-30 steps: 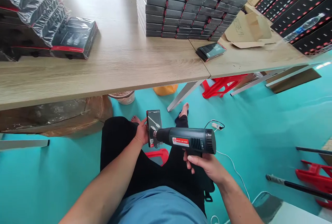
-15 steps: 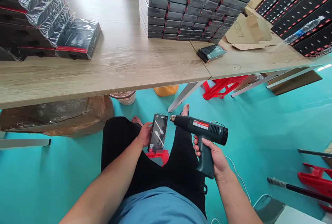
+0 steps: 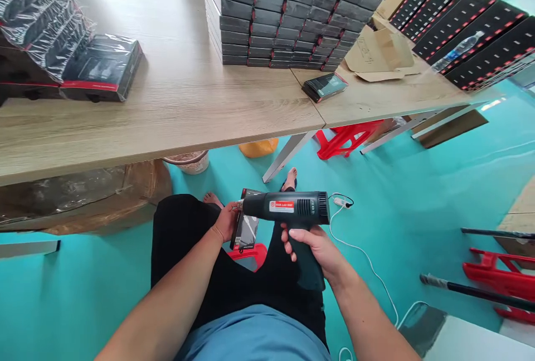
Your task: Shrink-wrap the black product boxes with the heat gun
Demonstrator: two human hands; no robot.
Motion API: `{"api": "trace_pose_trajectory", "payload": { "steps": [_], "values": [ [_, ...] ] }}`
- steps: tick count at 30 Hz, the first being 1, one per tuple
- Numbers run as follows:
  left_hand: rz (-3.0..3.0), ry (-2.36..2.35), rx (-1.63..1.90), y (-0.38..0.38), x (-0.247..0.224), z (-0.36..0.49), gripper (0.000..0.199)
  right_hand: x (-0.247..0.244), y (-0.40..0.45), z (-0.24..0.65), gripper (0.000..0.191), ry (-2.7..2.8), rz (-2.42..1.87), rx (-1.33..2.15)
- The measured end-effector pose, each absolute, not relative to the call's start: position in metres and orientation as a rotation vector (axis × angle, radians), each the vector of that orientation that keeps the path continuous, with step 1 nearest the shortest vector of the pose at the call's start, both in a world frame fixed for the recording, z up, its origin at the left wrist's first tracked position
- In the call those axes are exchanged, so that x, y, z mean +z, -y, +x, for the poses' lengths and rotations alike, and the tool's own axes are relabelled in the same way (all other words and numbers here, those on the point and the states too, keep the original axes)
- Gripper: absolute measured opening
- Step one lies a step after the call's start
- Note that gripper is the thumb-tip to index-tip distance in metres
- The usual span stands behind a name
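Observation:
My left hand [image 3: 226, 222] grips the left side of a slim black box [image 3: 246, 232] with white pictures on its front, held upright between my knees. My right hand [image 3: 311, 244] is wrapped around the handle of a dark green heat gun [image 3: 292, 208] with a red and white label. Its barrel points left and passes in front of the box's upper part, with the nozzle close to my left fingers. Whether the nozzle touches anything, I cannot tell. Below the box, part of a red stool [image 3: 259, 255] shows between my legs.
On the wooden table [image 3: 175, 118] are stacked black boxes [image 3: 271, 21], film-wrapped boxes [image 3: 102, 68], a single small box [image 3: 325, 87] and an opened carton [image 3: 378, 54]. A bin [image 3: 192, 164] and a table leg [image 3: 288, 157] stand below. A white cord [image 3: 368, 263] runs along the floor at right.
The heat gun has swung left, from beside the box to across its upper part. The box has shifted slightly and its top is now hidden. My view has turned a little to the right.

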State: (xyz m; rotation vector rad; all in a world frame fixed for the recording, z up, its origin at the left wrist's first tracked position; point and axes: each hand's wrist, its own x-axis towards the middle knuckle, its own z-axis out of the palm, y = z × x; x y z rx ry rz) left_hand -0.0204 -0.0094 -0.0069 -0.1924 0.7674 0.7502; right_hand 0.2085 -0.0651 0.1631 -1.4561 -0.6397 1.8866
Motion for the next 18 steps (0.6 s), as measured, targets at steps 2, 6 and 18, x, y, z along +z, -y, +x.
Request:
{"api": "trace_pose_trajectory", "payload": {
  "steps": [2,6,18],
  "values": [
    [-0.180,-0.780,0.760,0.010,-0.006,-0.021,0.026,0.164,0.060,0.205,0.037,0.717,-1.497,1.816],
    [-0.179,-0.756,0.769,0.010,-0.004,-0.024,0.028,0.169,0.050,0.207,0.035,0.754,-1.595,1.674],
    [-0.185,-0.748,0.840,0.005,-0.017,-0.026,0.031,0.183,0.063,0.214,0.032,1.083,-1.586,1.926]
  ]
}}
